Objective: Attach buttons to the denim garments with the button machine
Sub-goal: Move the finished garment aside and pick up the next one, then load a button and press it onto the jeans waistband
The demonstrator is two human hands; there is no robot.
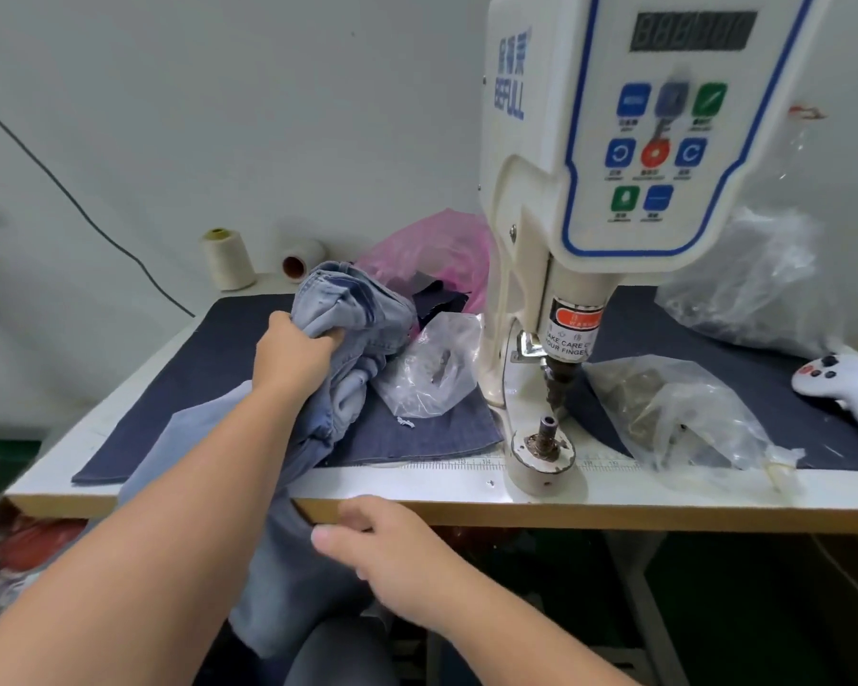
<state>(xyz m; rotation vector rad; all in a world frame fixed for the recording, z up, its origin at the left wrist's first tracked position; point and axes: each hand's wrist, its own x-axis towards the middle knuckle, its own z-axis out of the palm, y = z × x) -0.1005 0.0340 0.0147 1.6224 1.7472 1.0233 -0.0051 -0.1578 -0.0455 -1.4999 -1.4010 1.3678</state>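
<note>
Denim garment (352,319) bunched in left hand (293,354) fingers (335,335); right hand (382,547) apart.

Two thread cones (229,259), white controller (843,388) on table (417,482)

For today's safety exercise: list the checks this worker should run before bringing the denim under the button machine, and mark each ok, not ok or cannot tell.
1. Left hand grips the light denim garment: ok.
2. Right hand away from the punch, at the table edge: ok.
3. Lower die post uncovered: ok.
4. Clear plastic bag beside the button machine, away from the die: ok.
5. Button loaded in the punch: cannot tell.
6. Display lit: cannot tell, blurred.
</note>
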